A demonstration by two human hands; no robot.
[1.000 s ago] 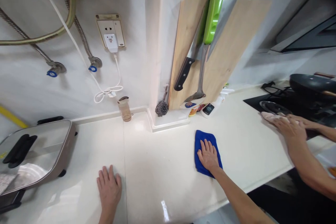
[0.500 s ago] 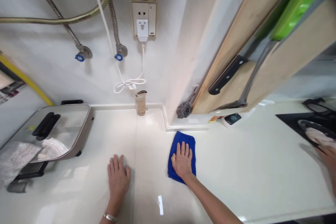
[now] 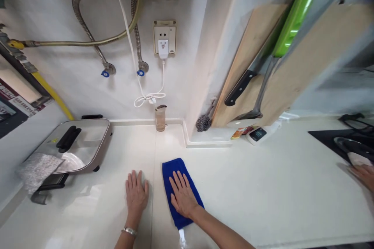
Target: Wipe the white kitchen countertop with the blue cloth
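Note:
A blue cloth (image 3: pixel 175 216) lies spread on the white countertop (image 3: pixel 263 198). My right hand (image 3: pixel 183 196) rests flat on top of it, fingers stretched out and pressing it to the surface. To the left, my left hand (image 3: pixel 136 192) lies palm down on the bare counter with its fingers extended, holding nothing. A silver bracelet (image 3: pixel 129 231) circles the left wrist. The two hands are apart, with a thin counter seam between them.
An electric pan (image 3: pixel 102 146) with a glass lid and a grey cloth (image 3: pixel 41 171) stands at left. A small bottle (image 3: pixel 160 118) is by the wall. Cutting board (image 3: pixel 309 62) and knife (image 3: pixel 239 88) hang at right. Another person's hand (image 3: pixel 364 175) is at the far right.
My right hand and the blue cloth have moved left, closer to my left hand, and the cloth is turned differently. The camera view has shifted slightly, showing more of the wall pipes.

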